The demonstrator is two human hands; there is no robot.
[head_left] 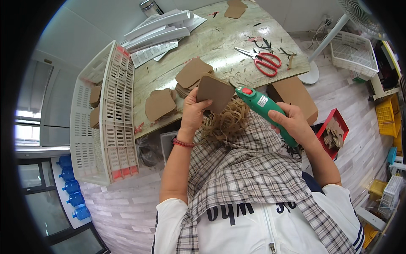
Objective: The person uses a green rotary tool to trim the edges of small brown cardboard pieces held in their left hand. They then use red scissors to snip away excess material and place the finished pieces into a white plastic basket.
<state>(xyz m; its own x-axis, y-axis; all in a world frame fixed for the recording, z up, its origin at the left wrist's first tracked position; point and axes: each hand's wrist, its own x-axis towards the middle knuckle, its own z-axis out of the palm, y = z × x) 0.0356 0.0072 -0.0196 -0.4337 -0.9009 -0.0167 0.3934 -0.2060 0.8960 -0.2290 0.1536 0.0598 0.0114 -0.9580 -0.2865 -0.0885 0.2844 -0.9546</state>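
Note:
My left hand (194, 112) is closed on a flat brown piece with rounded corners (215, 94), thumb on its face. My right hand (292, 120) grips a green handheld electric cutter (263, 103) with a red button. Its tip meets the piece's right upper edge or lies just beside it; I cannot tell which. A tangle of thin brown offcut strips (228, 122) lies on my checked apron (249, 169), below the piece. Just beyond my left hand, similar pieces form a taller stack (193, 72) and a lower stack (160, 103) on the table.
Red-handled scissors (266, 63) and dark scraps lie on the worn table (224, 44). Papers (158, 34) are piled at the back left. White plastic crates (122, 106) stand at the table's left edge. Right of me are a cardboard box (296, 97) and a red bin of scraps (347, 122).

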